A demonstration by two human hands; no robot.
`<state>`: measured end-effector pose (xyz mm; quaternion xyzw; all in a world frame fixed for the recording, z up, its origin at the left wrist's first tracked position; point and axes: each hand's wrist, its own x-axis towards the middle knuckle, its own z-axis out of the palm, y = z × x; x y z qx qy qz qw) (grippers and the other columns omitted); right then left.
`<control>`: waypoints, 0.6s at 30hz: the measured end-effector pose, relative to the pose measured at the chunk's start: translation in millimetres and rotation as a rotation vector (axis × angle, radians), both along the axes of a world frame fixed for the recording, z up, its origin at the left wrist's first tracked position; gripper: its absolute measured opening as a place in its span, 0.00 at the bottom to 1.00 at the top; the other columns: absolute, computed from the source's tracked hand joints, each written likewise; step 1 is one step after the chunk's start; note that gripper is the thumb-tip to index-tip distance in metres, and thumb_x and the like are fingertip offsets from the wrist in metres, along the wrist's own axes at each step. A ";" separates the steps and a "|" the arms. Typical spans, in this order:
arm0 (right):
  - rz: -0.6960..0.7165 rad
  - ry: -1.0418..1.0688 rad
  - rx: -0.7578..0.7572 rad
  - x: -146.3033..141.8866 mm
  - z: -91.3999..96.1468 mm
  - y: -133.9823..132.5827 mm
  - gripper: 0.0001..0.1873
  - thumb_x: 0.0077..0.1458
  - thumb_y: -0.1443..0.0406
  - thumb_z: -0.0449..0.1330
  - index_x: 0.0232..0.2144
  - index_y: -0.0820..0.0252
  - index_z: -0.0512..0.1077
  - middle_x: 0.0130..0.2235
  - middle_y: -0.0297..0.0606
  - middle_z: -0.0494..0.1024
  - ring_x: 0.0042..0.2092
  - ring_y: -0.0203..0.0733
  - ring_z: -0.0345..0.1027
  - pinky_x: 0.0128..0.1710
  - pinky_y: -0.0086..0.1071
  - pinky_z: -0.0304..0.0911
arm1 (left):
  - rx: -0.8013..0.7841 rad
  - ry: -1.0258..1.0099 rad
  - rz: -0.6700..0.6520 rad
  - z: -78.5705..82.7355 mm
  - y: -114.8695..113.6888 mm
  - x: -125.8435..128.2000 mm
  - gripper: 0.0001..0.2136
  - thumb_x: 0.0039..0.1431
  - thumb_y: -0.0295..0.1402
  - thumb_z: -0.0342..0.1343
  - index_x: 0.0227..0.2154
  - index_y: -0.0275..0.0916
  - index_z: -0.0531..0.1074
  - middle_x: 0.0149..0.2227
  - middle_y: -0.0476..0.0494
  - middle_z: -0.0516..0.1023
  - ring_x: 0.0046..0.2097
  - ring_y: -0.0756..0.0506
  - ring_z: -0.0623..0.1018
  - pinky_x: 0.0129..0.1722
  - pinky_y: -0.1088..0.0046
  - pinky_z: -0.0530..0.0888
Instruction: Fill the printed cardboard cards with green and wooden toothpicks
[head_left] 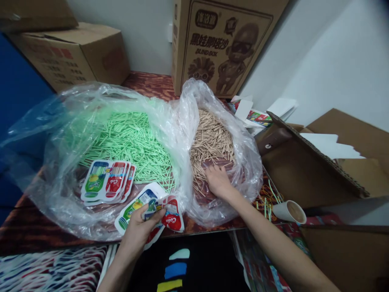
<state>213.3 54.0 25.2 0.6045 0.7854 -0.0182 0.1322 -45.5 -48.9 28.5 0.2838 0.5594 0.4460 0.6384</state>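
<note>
My left hand (142,227) is closed on several printed packets (173,213) with Sprite and Cola bottle designs, fanned out over the table's front edge. My right hand (217,181) reaches into the right clear plastic bag (249,162). Its short, curled fingers touch the near edge of a pile of thin brown sticks (209,140); whatever they pinch is hidden. Light green sticks (130,142) fill the left clear plastic bag (57,190). A stack of similar packets (106,182) lies on that bag, in front of the green pile.
A large printed cardboard box (225,44) stands behind the bags, with another carton (85,52) at back left. An open cardboard box (291,170) is on the right. Beside it a paper cup (288,211) lies tipped near rubber bands and loose green sticks (267,207).
</note>
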 end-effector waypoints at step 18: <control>-0.309 0.847 -0.148 30.1 -1.9 30.1 0.10 0.57 0.67 0.49 0.23 0.57 0.59 0.21 0.29 0.68 0.25 0.35 0.62 0.29 0.28 0.53 | 0.001 0.019 -0.020 5.0 1.0 2.6 0.14 0.40 0.38 0.68 0.29 0.35 0.79 0.31 0.45 0.82 0.34 0.45 0.78 0.36 0.74 0.73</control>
